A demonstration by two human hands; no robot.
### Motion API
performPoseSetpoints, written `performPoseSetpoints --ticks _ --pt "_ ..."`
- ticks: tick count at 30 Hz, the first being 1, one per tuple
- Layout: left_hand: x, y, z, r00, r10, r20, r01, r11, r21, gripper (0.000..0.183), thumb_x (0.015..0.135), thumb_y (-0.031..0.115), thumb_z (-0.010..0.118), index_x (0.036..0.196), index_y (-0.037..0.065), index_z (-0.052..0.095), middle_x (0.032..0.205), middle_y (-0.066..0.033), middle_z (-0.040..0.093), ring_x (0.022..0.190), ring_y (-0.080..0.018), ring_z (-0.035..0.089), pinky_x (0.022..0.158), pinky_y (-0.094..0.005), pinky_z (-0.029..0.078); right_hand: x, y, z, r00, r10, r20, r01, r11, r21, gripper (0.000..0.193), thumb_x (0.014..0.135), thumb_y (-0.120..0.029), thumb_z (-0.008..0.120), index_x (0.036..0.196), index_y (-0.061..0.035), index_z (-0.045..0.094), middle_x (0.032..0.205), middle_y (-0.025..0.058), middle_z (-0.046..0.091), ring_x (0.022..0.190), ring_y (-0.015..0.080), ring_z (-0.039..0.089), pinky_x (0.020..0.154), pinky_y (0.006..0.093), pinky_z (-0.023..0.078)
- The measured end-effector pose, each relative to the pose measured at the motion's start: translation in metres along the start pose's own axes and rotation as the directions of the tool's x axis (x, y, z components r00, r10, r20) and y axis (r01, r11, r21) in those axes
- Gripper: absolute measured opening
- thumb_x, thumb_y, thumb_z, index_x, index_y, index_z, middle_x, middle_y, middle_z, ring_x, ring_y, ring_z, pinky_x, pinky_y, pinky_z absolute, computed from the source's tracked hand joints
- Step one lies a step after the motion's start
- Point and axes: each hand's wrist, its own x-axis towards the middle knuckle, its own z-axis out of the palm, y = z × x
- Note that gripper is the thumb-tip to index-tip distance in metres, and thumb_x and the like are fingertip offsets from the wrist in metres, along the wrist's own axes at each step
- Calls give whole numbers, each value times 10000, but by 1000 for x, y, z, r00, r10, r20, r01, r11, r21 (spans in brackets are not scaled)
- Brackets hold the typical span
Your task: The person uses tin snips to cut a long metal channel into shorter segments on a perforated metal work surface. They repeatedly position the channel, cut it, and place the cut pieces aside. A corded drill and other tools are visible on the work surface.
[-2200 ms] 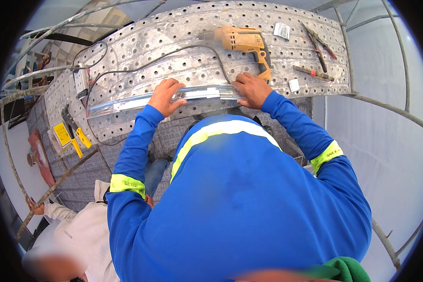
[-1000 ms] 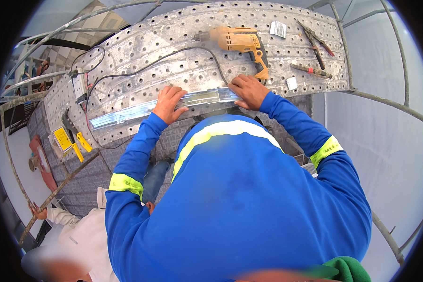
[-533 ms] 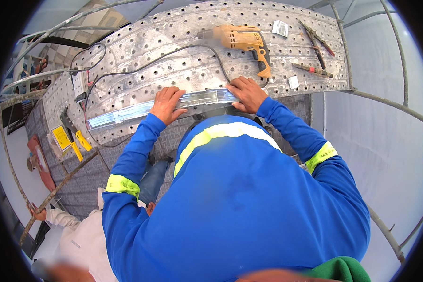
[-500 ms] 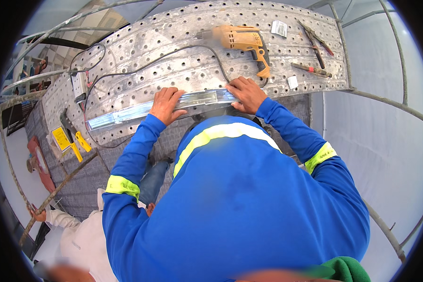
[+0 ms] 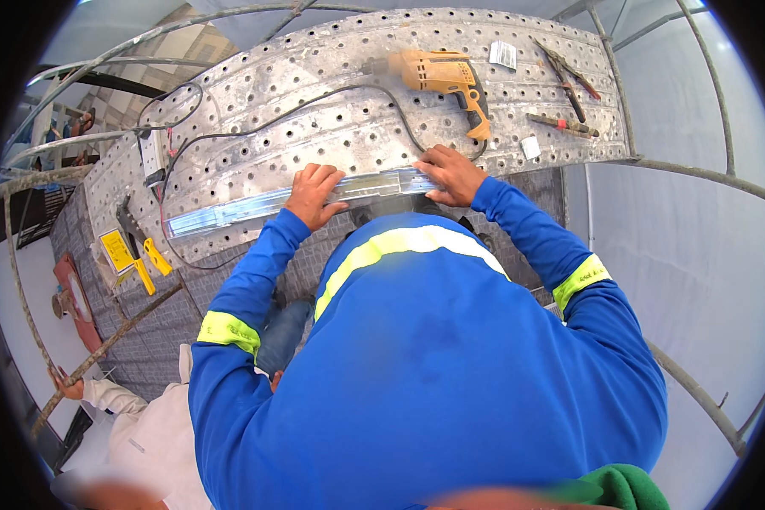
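Both my hands are on the shiny strip, which lies along the near edge of the worktop, right in front of my body. My left hand straddles it around the middle, fingers over the far side and thumb toward the near side. My right hand takes the right end the same way, so each grip is pinching the strip across its width; what my palms touch underneath I cannot tell. I judge that I hold it at two spaced points to steady it and stop it swivelling, and that it sits near the edge because my arms reach there easily.

The drill lies on its side on the far side of my right hand, its chuck pointing left, apparently set back to leave the near strip of metal to my work. Its cord loops away left, seemingly to stay off my hands. The pliers rest well apart at the far right, and the yellow-handled tools at the near left corner.

The strip's long axis runs left to right, slanting: its bare end points left and slightly nearer me, while the right end is hidden under my fingers
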Motion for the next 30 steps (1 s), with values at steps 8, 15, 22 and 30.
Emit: performPoseSetpoints --ticks 8,15,22,30 --pt "-2 1 5 999 28 -18 -27 999 41 634 742 308 844 1280 69 609 1249 -111 602 1172 -329 542 974 -457 411 -1 0 7 984 -110 -141 102 993 -61 438 850 -271 678 1208 -28 614 1132 138 601 1102 324 569 933 443 515" --pt "3 24 -13 997 -8 -71 16 994 107 619 752 243 851 1293 80 597 1223 -112 626 1118 -321 590 949 -455 452 -7 -32 -20 989 69 -127 -87 987 -139 665 750 -142 821 1357 -51 563 1284 133 573 1208 334 548 1052 449 440" --pt "26 59 -47 987 -14 -161 57 962 269 638 723 235 880 1275 103 586 1138 -77 657 996 -282 654 824 -406 528 -16 -60 -68 911 15 -413 -180 914 -365 701 738 -134 824 1387 -151 559 1392 32 578 1291 226 542 1072 425 384" --pt "48 54 -55 991 55 -125 -21 966 259 656 737 258 872 1291 123 549 1088 -70 652 946 -273 700 772 -385 565 -14 -52 -85 902 -85 -423 -159 846 -510 467 848 -249 686 1294 -134 614 1259 22 640 1182 207 606 1018 429 441"
